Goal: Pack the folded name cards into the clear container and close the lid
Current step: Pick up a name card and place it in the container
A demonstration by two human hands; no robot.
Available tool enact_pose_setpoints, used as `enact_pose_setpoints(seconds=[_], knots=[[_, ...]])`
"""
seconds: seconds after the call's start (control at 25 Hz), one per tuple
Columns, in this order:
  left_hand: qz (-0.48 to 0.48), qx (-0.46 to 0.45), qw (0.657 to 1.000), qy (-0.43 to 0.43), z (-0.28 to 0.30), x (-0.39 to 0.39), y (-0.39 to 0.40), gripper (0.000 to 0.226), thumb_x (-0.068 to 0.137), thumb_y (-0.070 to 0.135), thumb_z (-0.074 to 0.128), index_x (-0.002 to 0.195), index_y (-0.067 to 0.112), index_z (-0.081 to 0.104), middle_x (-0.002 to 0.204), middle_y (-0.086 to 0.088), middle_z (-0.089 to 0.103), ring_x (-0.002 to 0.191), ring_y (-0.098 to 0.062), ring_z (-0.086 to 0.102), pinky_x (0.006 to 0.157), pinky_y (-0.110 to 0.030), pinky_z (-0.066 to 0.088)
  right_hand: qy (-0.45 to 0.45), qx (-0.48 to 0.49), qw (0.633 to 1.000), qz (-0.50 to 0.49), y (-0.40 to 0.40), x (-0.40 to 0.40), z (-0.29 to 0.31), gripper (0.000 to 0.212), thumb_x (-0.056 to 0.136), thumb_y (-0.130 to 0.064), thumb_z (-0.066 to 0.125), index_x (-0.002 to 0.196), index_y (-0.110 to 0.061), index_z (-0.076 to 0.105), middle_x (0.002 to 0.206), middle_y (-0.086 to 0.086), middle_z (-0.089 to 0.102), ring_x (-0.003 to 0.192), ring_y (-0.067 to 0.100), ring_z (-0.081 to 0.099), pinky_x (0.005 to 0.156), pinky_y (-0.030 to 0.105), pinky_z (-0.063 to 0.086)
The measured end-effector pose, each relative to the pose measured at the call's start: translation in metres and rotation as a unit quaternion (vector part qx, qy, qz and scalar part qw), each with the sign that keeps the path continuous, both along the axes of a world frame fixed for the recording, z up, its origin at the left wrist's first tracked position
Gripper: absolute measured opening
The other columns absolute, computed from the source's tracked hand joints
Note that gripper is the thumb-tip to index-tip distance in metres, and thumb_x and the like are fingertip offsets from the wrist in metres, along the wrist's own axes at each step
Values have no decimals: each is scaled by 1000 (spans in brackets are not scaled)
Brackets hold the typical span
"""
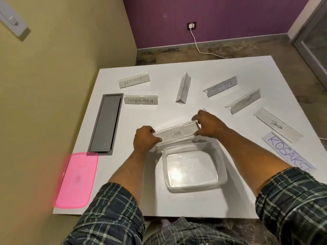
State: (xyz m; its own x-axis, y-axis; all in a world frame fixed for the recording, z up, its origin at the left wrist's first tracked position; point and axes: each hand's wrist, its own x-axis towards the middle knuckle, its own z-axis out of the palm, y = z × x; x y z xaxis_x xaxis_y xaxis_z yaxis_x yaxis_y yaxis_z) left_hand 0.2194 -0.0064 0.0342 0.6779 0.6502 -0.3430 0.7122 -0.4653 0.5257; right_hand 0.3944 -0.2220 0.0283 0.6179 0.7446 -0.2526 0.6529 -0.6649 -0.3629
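A folded name card marked DOG [176, 133] is held at both ends, my left hand [146, 138] on its left end and my right hand [208, 123] on its right end. It hovers over the far rim of the clear container [222, 167], which stands with nothing inside near the table's front edge. The pink lid [77, 180] lies flat at the front left corner. Several other folded cards stand on the table: BATMAN [134, 80], SUPERMAN [140, 100], one end-on card [183, 88], a blue-lettered card [221, 87], a faintly marked one [245, 101] and PANDA [277, 124].
A grey recessed cable hatch [106, 123] sits at the table's left side. A flat paper strip lettered KOSAKST [288, 152] lies at the right edge. The white table [162, 112] stands against a yellow wall; a white cable [198, 45] runs across the floor behind it.
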Motion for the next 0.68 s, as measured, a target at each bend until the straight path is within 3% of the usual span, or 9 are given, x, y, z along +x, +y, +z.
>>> enact_pose_setpoints(seconds=[0.24,0.4,0.56,0.68], knots=[[-29,-11,999,-42,18,-9,-36,41,46,39,91,72,18,68,67,1,68,63,-16,63,59,-31,53,-143,-6,980,136,-64,1,20,59,67,-50,81,113,-16,65,104,5,58,87,29,60,64,32,43],[-85,18,996,-31,16,-19,-57,42,46,48,88,69,19,67,64,4,66,68,-16,64,59,-32,54,-164,0,961,221,-90,-3,21,54,67,-55,74,100,-14,63,101,6,59,77,27,57,64,31,44],[-184,81,979,37,7,-28,-66,47,56,58,83,79,19,69,72,7,64,75,-17,64,60,-29,50,-139,19,944,298,-99,-13,8,48,74,-53,73,90,-11,56,81,6,60,70,29,55,64,33,43],[-297,198,927,113,-4,-32,-75,45,75,57,73,94,17,70,88,-2,68,86,-25,67,66,-28,44,-134,6,941,311,-99,-23,-5,45,74,-48,74,92,-9,58,80,8,61,71,31,57,63,35,46]])
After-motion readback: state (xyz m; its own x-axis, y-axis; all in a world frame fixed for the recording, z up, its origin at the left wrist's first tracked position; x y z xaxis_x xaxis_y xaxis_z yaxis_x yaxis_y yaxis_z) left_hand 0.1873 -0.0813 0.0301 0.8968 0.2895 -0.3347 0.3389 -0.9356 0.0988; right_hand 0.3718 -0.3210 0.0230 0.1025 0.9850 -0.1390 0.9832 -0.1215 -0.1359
